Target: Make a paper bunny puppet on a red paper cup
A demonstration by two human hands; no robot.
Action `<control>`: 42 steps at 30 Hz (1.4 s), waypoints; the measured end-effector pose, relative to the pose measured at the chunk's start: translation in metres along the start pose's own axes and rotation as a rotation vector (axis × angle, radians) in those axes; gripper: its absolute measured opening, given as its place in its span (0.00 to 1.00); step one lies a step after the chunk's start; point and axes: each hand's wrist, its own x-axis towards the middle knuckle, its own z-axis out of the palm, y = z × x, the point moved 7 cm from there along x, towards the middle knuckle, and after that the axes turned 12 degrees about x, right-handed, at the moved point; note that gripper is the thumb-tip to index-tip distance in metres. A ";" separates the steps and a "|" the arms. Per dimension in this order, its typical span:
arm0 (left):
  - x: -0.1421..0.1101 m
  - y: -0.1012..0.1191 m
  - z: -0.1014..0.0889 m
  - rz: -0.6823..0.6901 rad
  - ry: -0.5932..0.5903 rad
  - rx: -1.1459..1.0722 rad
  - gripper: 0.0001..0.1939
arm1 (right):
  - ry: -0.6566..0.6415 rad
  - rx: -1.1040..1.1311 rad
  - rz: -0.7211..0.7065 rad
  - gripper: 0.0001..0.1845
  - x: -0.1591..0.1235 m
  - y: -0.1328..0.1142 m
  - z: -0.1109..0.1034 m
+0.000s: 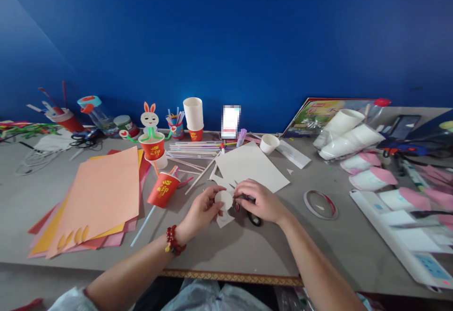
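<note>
My left hand [207,205] pinches a white paper disc [224,199] between thumb and fingers, above the grey table. Just below the disc is a small white paper scrap [225,221]. My right hand [260,201] is close to the disc's right edge, its fingers curled in; what its fingertips hold, if anything, is hidden. Beneath this hand are scissors [255,220] with dark handles; the blade tips show past the fingers, and the hand covers the middle. A large white sheet [253,167] lies behind both hands.
Left are stacked coloured papers [106,193], a tilted red paper cup [163,189] on a straw and a rabbit-topped cup [154,148]. Straws [194,149] lie behind. A tape roll [321,205], a white cup [269,144] and bagged cups [350,141] stand right.
</note>
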 end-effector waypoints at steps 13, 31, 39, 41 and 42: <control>-0.003 0.005 0.000 -0.051 0.027 -0.185 0.19 | 0.065 0.285 0.163 0.14 -0.001 0.006 0.020; -0.008 -0.002 0.014 -0.111 -0.151 -0.195 0.19 | 0.259 0.345 0.144 0.15 -0.004 0.005 0.018; -0.009 0.014 -0.005 0.075 -0.016 -0.134 0.19 | 0.410 0.443 0.221 0.17 -0.010 0.013 0.005; -0.007 0.013 -0.005 0.039 0.006 -0.171 0.15 | 0.367 0.407 0.208 0.16 -0.008 0.009 0.009; -0.006 0.011 -0.006 0.017 0.031 -0.165 0.14 | 0.353 0.388 0.200 0.16 -0.007 0.008 0.011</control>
